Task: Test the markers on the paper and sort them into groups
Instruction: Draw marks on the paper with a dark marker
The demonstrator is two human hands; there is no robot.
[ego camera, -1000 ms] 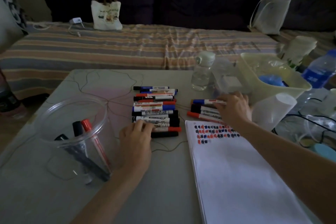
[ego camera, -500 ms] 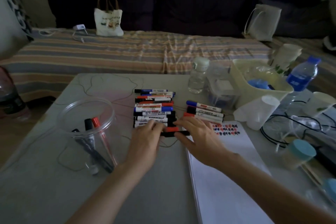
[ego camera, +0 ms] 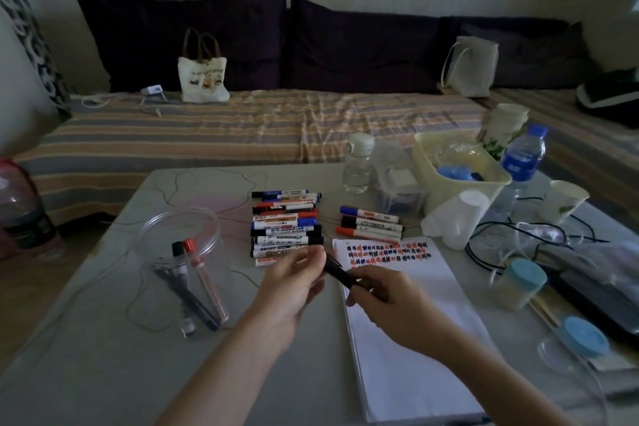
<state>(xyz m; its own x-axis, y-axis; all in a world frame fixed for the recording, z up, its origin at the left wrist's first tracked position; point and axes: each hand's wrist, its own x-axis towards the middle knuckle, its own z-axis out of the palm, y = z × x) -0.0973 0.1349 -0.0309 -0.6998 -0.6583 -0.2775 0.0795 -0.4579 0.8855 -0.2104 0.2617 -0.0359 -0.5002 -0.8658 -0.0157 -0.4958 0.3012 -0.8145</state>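
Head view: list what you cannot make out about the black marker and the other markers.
- Black marker: its rear end is hidden inside the right hand; whether the cap is on or coming off is covered by the left hand fingers.
- Stack of markers: label print too small and dim to read.
- Marks on the paper: too small to read.
- Markers in the clear container: lower ends blurred by the plastic.

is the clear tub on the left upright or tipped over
Upright: the clear tub stands with its round rim facing up, and the markers lean inside it.
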